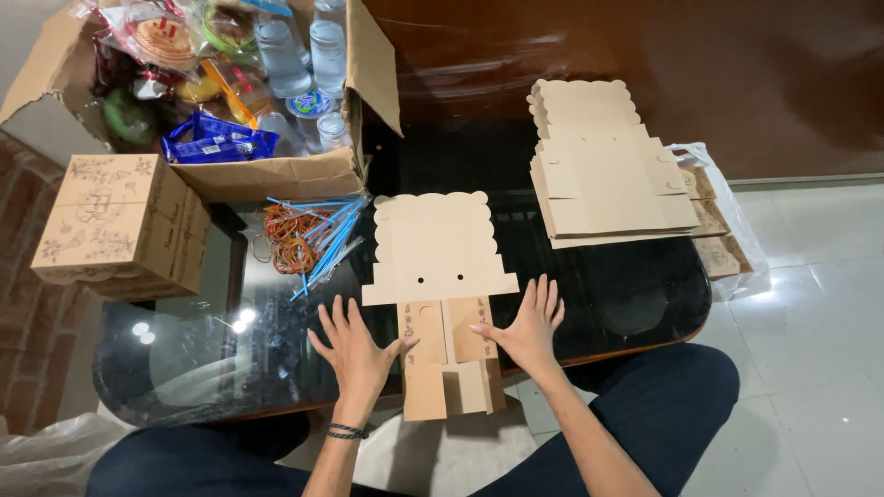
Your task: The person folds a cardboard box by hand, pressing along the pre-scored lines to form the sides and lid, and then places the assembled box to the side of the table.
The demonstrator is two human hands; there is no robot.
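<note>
A flat, unfolded cardboard box blank (436, 267) with a scalloped top edge lies on the dark glass table (626, 294), its lower flaps folded inward and hanging over the near edge. My left hand (354, 345) rests flat on the table at the blank's lower left, fingers spread, thumb touching a flap. On the lower right, my right hand (532, 324) lies with fingers spread and its thumb on the right flap. Neither hand grips anything.
A stack of flat cardboard blanks (603, 166) sits at the far right. An assembled printed box (120, 225) stands at the left. An open carton (230, 92) holds water bottles and snack packets. Blue straws and rubber bands (308, 235) lie beside the blank.
</note>
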